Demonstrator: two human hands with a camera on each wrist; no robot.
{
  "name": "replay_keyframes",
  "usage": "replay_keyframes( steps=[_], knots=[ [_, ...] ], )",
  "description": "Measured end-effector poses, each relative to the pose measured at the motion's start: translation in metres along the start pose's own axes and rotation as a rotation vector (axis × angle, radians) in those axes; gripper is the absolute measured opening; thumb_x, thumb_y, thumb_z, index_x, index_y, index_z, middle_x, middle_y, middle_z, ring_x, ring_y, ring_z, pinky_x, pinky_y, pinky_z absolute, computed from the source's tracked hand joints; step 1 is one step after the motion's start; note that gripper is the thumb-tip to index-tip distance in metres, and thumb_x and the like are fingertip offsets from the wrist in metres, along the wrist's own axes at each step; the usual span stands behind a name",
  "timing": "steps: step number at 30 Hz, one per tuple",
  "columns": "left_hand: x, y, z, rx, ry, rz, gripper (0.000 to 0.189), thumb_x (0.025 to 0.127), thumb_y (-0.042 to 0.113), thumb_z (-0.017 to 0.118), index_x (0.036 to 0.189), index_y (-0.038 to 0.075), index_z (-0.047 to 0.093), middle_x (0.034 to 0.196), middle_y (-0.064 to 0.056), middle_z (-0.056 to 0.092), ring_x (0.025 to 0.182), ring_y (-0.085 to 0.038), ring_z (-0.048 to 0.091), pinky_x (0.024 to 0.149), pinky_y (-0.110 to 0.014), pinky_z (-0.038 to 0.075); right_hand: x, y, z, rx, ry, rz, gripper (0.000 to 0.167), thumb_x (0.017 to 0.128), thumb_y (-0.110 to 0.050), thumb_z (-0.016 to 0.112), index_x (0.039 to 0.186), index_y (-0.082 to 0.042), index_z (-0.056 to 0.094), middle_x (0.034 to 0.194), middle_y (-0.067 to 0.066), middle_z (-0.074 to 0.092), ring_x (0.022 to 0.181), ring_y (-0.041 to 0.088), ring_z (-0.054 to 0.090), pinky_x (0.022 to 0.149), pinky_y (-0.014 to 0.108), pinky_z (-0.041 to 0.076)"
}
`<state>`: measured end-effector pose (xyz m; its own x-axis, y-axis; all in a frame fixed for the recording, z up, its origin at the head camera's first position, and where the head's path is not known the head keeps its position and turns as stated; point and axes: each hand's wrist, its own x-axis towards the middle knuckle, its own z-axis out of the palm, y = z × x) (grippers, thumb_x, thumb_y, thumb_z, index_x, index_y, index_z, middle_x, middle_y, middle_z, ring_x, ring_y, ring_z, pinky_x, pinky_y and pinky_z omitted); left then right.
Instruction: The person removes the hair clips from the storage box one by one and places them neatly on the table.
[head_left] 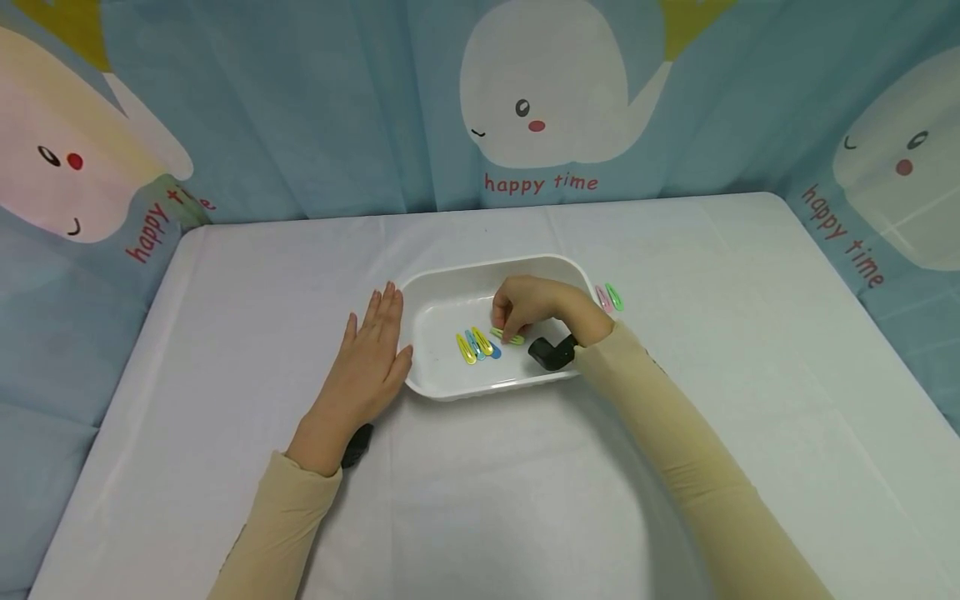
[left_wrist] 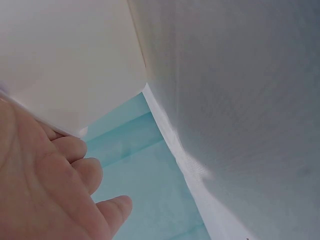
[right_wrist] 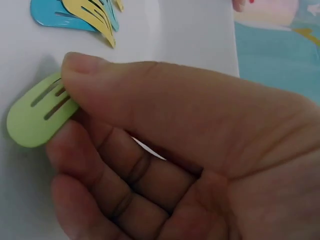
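Observation:
A white tray (head_left: pixel 420 382) sits on the table in the head view. My left hand (head_left: pixel 360 371) rests against its left rim with straight fingers; the left wrist view shows the tray's outer wall (left_wrist: pixel 75 60) beside that palm. Inside the tray, my right hand (head_left: pixel 528 302) pinches a light green snap hair clip (right_wrist: pixel 32 117) between thumb and forefinger, its rounded end sticking out. Left of this hand, several yellow hair clips (head_left: pixel 466 349) and blue hair clips (head_left: pixel 495 352) lie bunched together on the tray floor, partly overlapping.
Just outside the tray's right rim, a pink hair clip (head_left: pixel 603 298) and a green hair clip (head_left: pixel 615 297) lie on the white tablecloth (head_left: pixel 480 500). A black wrist camera (head_left: pixel 553 354) hangs below my right wrist, over the tray. A blue printed curtain (head_left: pixel 322 108) borders the table.

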<state>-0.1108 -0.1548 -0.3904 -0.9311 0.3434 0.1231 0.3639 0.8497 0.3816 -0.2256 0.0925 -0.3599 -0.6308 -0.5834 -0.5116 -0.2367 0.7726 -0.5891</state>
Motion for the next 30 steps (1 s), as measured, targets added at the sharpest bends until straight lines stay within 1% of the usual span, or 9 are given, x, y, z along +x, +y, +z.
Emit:
replay_keyframes(
  steps=[5,11,16,19,23,30],
  knots=[
    [0.000,0.000,0.000,-0.001,-0.004,-0.004,0.066,0.099,0.025,0.036,0.151,0.002,0.003,0.157,-0.010,0.000,0.144,-0.026,0.000,0.111,-0.056,0.005,-0.003,-0.001,-0.001,0.014,0.023,-0.017,0.013,0.076,-0.004,0.076,0.075,-0.006,0.063,0.066,0.000,0.057,0.059,0.011,0.049,0.057,0.021,0.040],
    [0.000,0.001,0.000,-0.002,-0.011,-0.010,0.065,0.099,0.026,0.035,0.151,0.002,0.003,0.157,-0.009,0.000,0.144,-0.025,-0.002,0.111,-0.056,0.004,-0.006,0.000,-0.001,0.053,0.029,-0.031,0.011,0.076,-0.003,0.074,0.076,-0.004,0.063,0.066,0.001,0.057,0.059,0.011,0.049,0.057,0.021,0.041],
    [0.000,0.000,0.000,-0.004,-0.007,-0.008,0.066,0.099,0.024,0.037,0.151,0.002,0.003,0.157,-0.010,0.000,0.144,-0.027,-0.001,0.111,-0.056,0.004,-0.009,0.001,-0.002,0.082,0.051,-0.039,0.009,0.078,-0.003,0.072,0.078,-0.004,0.063,0.067,0.002,0.057,0.059,0.012,0.049,0.057,0.022,0.041],
    [0.000,0.000,0.000,0.000,-0.001,-0.002,0.066,0.099,0.024,0.037,0.151,0.000,0.004,0.157,-0.011,0.001,0.144,-0.028,0.001,0.111,-0.056,0.005,-0.010,0.001,-0.004,0.113,0.072,-0.066,0.008,0.078,-0.002,0.071,0.080,-0.003,0.063,0.067,0.002,0.058,0.059,0.013,0.049,0.058,0.023,0.042],
    [-0.001,0.000,0.000,0.006,0.003,0.005,0.065,0.099,0.025,0.036,0.150,-0.001,0.005,0.157,-0.012,0.001,0.144,-0.029,0.001,0.110,-0.057,0.006,-0.014,-0.002,-0.007,0.171,0.098,-0.103,0.008,0.079,-0.002,0.070,0.083,-0.001,0.063,0.069,0.004,0.059,0.061,0.014,0.051,0.062,0.028,0.046],
    [-0.002,0.000,0.000,0.015,0.003,0.006,0.065,0.099,0.025,0.036,0.150,-0.001,0.004,0.157,-0.012,0.001,0.144,-0.030,0.002,0.110,-0.057,0.006,-0.024,-0.003,-0.011,0.223,0.149,-0.162,0.008,0.079,-0.002,0.070,0.084,-0.001,0.063,0.070,0.004,0.062,0.063,0.014,0.055,0.067,0.034,0.050]
  ],
)
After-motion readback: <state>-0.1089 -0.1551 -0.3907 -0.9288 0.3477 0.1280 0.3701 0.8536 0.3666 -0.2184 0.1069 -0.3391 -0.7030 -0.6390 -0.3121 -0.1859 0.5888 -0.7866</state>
